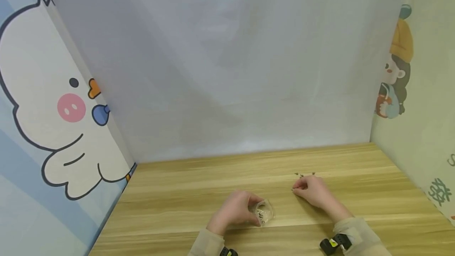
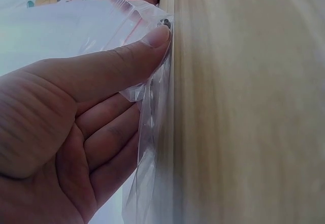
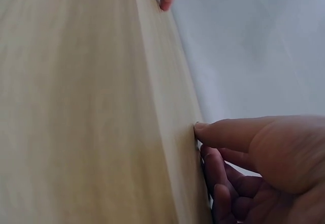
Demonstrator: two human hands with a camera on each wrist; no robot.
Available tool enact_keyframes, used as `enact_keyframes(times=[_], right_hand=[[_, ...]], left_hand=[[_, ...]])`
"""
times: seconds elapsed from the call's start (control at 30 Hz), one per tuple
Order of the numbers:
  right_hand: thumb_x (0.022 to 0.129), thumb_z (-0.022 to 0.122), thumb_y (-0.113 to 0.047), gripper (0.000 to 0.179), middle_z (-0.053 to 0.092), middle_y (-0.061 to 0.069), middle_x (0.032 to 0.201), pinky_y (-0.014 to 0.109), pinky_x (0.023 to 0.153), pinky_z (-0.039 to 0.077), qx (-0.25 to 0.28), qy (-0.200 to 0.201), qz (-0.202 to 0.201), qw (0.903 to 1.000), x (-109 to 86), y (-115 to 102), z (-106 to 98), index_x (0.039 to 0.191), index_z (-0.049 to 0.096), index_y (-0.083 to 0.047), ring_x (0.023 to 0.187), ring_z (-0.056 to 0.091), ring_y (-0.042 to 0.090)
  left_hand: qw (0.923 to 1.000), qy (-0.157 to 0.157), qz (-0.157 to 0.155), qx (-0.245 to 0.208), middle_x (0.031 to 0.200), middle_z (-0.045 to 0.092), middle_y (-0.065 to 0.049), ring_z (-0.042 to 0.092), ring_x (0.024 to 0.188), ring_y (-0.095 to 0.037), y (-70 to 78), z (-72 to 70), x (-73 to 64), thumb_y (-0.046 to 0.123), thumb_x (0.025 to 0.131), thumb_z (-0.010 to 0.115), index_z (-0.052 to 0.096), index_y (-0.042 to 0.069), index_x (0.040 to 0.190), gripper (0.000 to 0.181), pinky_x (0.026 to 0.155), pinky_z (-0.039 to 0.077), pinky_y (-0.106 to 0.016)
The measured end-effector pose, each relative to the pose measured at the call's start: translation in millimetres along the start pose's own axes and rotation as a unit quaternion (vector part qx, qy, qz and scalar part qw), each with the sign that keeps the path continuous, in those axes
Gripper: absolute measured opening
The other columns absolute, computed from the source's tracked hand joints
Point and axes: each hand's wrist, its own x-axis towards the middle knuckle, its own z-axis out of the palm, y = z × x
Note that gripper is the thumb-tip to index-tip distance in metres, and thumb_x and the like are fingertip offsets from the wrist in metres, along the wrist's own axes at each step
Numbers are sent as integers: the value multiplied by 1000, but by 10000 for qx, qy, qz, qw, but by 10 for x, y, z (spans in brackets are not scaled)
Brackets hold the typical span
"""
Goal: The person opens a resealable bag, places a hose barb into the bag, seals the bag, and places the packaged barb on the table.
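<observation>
Left hand (image 1: 235, 209) clamped on bag (image 1: 269, 211); loose dark bits (image 1: 301, 176) lie beyond bag, rightward, nearer right hand (image 1: 315, 192), grip unclear.

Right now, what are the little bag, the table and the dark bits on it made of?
Bag: probably thin, shiny plastic; it's see-through, with glinting creases.

Table: smooth-looking wood, or a wood-look covering; its streaky grain suits either.

Dark bits: maybe metal, but they're too small here to be sure of material or finish.
</observation>
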Motion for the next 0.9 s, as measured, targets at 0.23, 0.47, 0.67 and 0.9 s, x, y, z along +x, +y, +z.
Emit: enact_keyframes(times=[0.23, 0.47, 0.67, 0.9], right_hand=[[91, 83, -13, 9, 73, -3, 87, 39, 77, 56, 63, -98, 42, 9999, -3, -7, -5, 97, 79, -6, 82, 66, 14], [92, 83, -13, 9, 74, -3, 88, 40, 77, 56, 87, -65, 24, 9999, -8, -1, 6, 97, 80, -7, 81, 66, 14], [92, 84, -13, 9, 74, -3, 88, 40, 77, 56, 136, -75, -43, 9999, 1, 29, 10, 96, 80, -7, 81, 66, 14], [92, 84, -16, 9, 74, -4, 87, 39, 76, 55, 160, -68, -158, 9997, 2, 45, 0, 95, 80, -8, 80, 66, 13]], left_hand=[[10000, -3, 19, 10, 117, 80, 5, 69, 105, -6, -3, 1, -7, 19, 65, 103, 80, 15, 122, 61, 102, 53, -33], [10000, -14, 12, 79, 117, 79, 8, 69, 105, -5, -12, 5, -11, 21, 65, 103, 80, 17, 122, 62, 102, 52, -32], [9999, 12, -15, 157, 118, 78, 9, 68, 107, -6, 3, -3, -16, 22, 64, 103, 81, 19, 122, 62, 102, 52, -31], [10000, 20, 4, 1, 117, 79, 9, 67, 104, -4, 8, -13, -17, 19, 64, 103, 81, 18, 123, 63, 99, 51, -28]])
